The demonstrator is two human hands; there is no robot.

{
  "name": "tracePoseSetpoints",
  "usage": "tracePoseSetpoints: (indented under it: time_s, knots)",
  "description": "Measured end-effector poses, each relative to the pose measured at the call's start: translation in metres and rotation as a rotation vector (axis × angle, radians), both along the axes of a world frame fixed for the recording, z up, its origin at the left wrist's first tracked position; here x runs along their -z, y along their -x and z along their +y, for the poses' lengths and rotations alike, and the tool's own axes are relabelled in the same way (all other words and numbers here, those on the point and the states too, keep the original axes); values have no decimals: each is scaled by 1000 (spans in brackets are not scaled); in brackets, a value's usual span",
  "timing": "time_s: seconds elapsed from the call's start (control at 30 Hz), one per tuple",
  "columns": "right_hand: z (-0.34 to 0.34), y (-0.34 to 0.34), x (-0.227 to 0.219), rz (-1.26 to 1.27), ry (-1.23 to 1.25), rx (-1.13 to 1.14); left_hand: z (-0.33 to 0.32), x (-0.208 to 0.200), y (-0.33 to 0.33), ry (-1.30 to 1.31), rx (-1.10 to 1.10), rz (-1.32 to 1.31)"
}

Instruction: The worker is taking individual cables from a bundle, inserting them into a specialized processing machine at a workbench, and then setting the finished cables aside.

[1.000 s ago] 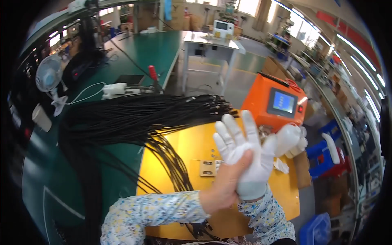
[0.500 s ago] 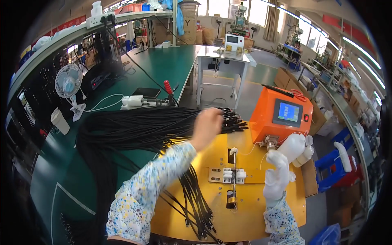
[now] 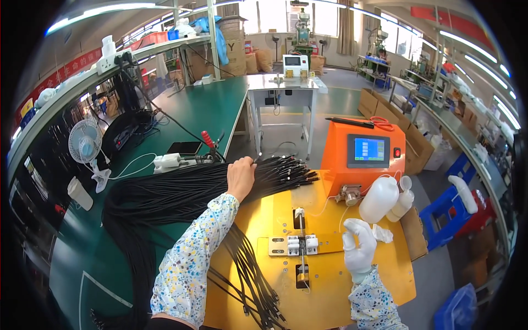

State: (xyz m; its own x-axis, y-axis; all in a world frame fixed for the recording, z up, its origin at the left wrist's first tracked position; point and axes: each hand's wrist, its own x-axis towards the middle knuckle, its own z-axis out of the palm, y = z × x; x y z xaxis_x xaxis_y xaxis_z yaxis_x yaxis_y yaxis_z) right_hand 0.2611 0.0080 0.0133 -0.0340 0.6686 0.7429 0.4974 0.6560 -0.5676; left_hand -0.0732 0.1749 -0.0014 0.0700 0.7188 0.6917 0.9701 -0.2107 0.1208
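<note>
My bare left hand [image 3: 241,177] pinches a black cable near its end; a small pale tip shows just past the fingers. Under and beside it lies a thick bundle of black cables [image 3: 176,181], their metal-tipped ends fanned to the right. My right hand [image 3: 360,248], in a white glove, hovers over the right part of the yellow work plate [image 3: 324,297]. Its fingers are loosely curled, with nothing seen in them. Between the hands, a small white clamp fixture [image 3: 301,246] with a metal rod sits on the plate. A smaller bunch of cables [image 3: 250,269] trails toward me.
An orange machine [image 3: 336,148] with a screen stands behind the plate, with a pen and red-handled scissors on top. White plastic bottles [image 3: 379,199] and a crumpled white wipe [image 3: 381,234] are beside it. A red-handled toggle clamp [image 3: 208,140] and a fan [image 3: 85,142] stand left.
My left hand has moved from above the cable ends back left and pinches a cable. The gloved hand has come away from the bottle toward me. The whole view has shifted slightly.
</note>
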Motion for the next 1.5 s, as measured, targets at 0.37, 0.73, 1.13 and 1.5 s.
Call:
tracePoseSetpoints:
  time_s: [0.37,0.73,1.13,1.5]
  knots:
    - [-1,2,-1,26,29,-48,-21,-63,-84,-113,283,-352]
    - [14,9,-22,0,182,-139,-101,-33,-81,159,512,-348]
    - [31,27,-15,-388,406,-443,-173,-8,-85,299,645,-354]
    - [43,20,-16,-618,282,-403,-174,0,-81,307,647,57]
